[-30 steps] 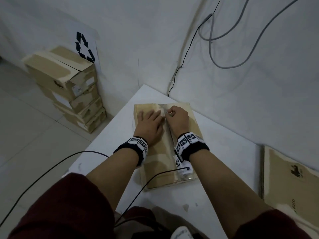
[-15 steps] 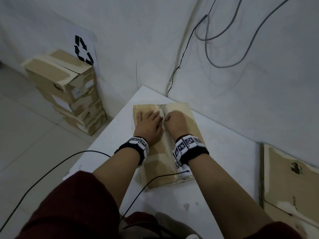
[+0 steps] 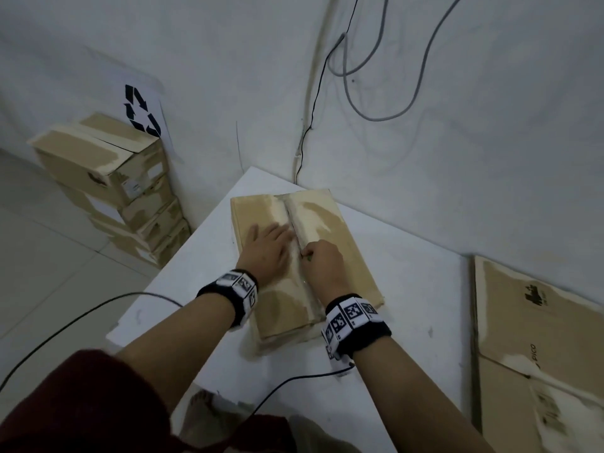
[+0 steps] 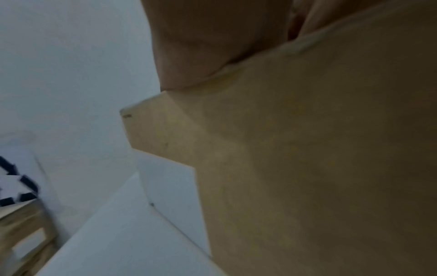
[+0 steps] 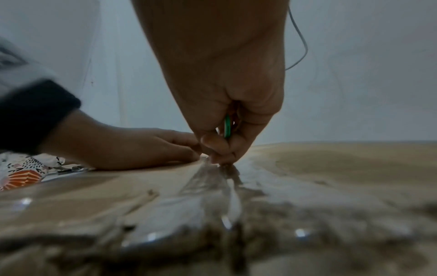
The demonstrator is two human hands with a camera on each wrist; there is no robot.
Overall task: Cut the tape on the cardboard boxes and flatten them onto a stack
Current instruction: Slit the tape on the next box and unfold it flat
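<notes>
Lying on the white worktop [image 3: 408, 289], the cardboard box [image 3: 340, 246] looks light and stiff, so the left hand [image 3: 266, 253] presses it flat with straight fingers while the right hand [image 3: 322, 264] pinches what seems a small green-handled cutter [image 5: 227, 128] at the slick centre tape [image 5: 212, 184].

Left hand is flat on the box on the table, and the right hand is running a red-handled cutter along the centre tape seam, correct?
Nearly: the cutter in the right hand is green, not red, per the right wrist view. The left hand lies flat on the box, cutter at the tape seam.
</notes>
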